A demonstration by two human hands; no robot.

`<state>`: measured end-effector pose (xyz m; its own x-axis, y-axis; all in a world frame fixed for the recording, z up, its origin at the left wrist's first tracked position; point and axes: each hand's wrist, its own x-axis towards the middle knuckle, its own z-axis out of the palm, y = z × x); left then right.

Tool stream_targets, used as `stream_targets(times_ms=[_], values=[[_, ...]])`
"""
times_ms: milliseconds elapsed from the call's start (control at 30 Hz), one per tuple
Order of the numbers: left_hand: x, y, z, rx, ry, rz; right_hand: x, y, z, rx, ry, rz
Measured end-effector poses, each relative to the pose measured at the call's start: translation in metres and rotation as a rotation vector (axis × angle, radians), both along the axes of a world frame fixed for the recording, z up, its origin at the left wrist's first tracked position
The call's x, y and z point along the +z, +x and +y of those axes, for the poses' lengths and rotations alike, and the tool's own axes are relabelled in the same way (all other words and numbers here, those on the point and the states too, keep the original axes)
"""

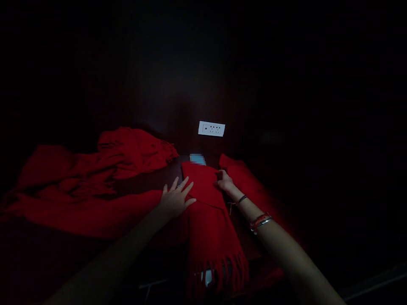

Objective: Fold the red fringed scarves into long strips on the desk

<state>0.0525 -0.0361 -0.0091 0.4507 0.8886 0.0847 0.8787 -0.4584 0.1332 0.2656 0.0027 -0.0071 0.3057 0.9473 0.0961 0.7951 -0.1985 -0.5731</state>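
Left hand (pixel 176 200): fingers spread, palm down at the folded red scarf's (pixel 208 220) left edge. Right hand (pixel 225 182): fingers curled, pinching its right edge. Scarf lay between both hands, fringe nearer the wearer. Socket plate (pixel 211 128) sat beyond the hands; crumpled red fabric (pixel 133 148) lay left.

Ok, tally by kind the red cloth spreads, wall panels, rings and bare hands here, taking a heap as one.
Red cloth spreads: 3 (rumpled red fringed heap at left, folded red fringed scarf in the middle, plain red cloth at right)
White rectangular socket panel: 1
Thin ring: 1
Bare hands: 2 (left hand, right hand)
Total: 7
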Motion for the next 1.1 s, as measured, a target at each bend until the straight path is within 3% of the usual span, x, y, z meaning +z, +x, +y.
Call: stream_targets(times_ms=[100,200,333,500,667,767,933,1100], values=[[0.0,-0.004,0.004,0.024,-0.195,0.082,-0.004,-0.002,-0.003,-0.056,0.023,-0.075],[0.001,-0.004,0.005,0.072,-0.275,0.102,-0.002,-0.007,-0.007,-0.033,-0.003,-0.196],[0.004,-0.001,0.004,0.084,-0.285,0.105,0.006,-0.015,0.001,-0.029,0.043,-0.309],[0.003,-0.002,0.003,0.101,-0.246,0.048,0.014,-0.018,0.028,0.086,0.059,-0.436],[0.001,-0.005,0.006,0.109,-0.259,0.034,0.009,-0.004,0.047,0.097,0.022,-0.41],[0.002,-0.007,0.006,0.1,-0.258,0.043,0.006,0.006,0.054,0.101,0.077,-0.395],[0.004,-0.011,0.005,0.081,-0.272,0.073,0.001,0.014,0.057,0.054,0.13,-0.392],[0.005,-0.011,0.004,0.072,-0.268,0.047,0.0,0.011,0.055,0.111,0.106,-0.382]])
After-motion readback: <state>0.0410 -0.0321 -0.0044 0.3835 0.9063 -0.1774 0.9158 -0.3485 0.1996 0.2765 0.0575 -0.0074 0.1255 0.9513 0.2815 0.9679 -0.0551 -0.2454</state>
